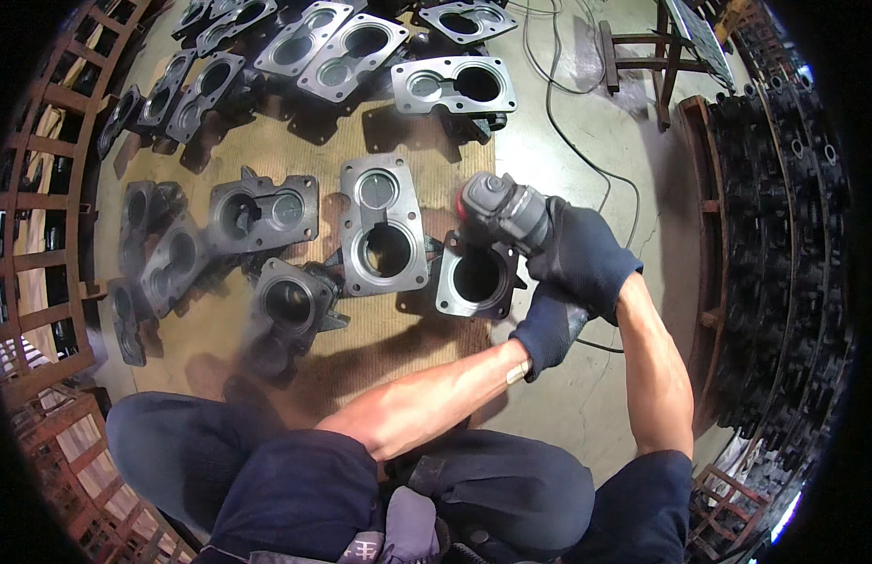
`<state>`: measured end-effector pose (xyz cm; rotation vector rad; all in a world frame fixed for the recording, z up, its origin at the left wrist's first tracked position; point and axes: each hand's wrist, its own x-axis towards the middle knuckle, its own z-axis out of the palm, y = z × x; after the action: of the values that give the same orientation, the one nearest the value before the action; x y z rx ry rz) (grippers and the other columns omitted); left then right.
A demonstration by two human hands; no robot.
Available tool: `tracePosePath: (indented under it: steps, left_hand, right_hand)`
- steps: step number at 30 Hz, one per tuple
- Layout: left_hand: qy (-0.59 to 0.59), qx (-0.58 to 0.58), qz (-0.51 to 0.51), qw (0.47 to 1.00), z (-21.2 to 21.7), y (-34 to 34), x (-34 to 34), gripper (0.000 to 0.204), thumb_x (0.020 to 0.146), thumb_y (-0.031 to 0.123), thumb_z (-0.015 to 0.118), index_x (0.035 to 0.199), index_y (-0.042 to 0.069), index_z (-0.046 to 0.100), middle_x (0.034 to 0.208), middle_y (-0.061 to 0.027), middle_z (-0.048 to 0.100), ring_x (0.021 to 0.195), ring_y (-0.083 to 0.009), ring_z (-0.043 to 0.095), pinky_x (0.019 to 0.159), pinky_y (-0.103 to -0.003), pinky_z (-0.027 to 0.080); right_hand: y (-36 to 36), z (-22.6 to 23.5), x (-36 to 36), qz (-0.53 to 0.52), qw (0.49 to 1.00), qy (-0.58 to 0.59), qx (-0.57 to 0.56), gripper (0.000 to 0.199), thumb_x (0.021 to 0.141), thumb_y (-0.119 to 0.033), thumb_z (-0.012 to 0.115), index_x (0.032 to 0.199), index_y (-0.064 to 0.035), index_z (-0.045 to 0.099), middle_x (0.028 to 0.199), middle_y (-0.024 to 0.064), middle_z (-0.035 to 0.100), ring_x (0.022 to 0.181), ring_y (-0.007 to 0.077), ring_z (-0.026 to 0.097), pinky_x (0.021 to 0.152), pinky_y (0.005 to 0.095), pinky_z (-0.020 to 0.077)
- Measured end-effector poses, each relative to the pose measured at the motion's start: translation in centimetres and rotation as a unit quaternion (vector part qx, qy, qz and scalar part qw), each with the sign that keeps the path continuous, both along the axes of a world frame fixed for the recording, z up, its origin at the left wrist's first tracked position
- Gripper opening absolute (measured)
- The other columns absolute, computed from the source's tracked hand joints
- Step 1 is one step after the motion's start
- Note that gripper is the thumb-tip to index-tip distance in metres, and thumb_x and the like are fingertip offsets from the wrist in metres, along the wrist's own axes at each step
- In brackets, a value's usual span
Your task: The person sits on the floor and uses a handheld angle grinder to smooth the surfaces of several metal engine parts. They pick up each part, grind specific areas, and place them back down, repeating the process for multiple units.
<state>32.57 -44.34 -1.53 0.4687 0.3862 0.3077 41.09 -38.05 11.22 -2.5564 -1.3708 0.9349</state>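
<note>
One gloved right hand wraps round a grey power tool over a flanged metal casting; the left hand closes round the tool's rear.

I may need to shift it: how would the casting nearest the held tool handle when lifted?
The casting likely feels heavy, since it looks metal. It should stay stiff, its visible edges appearing straight. Its smooth, shiny top face may be slippery.

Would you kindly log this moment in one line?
Right hand: gripping power tool | Left hand: beside it, grip unclear | Metal casting: partly behind tool, contact unclear
</note>
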Motion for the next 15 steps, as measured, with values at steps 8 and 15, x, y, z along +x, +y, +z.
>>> tracePosePath:
  steps: [8, 15]
  left_hand:
    - [-0.044, -0.137, -0.081, 0.986, 1.3, 2.7, 2.8, 0.028, 0.105, 0.008, 0.049, 0.129, -0.004, 0.058, 0.125, -0.0135, 0.063, 0.108, -0.0208, 0.064, 0.093, -0.034, 0.055]
    - [-0.010, 0.055, -0.123, 0.991, 1.6, -2.6, 3.3, 0.033, 0.099, 0.004, 0.058, 0.132, 0.001, 0.058, 0.128, -0.0094, 0.065, 0.113, -0.0184, 0.061, 0.099, -0.035, 0.051]
  right_hand:
    - [0.3, -0.6, 3.0, -0.053, 0.997, -0.052, -0.015, 0.054, 0.062, -0.023, 0.077, 0.108, 0.0034, 0.067, 0.092, 0.0291, 0.072, 0.090, 0.0436, 0.073, 0.082, 0.0432, 0.0583]
    - [-5.5, -0.3, 3.3, -0.111, 0.994, -0.019, -0.005, 0.055, 0.062, -0.021, 0.077, 0.110, 0.0035, 0.064, 0.094, 0.0280, 0.072, 0.090, 0.0424, 0.072, 0.083, 0.0443, 0.0578]
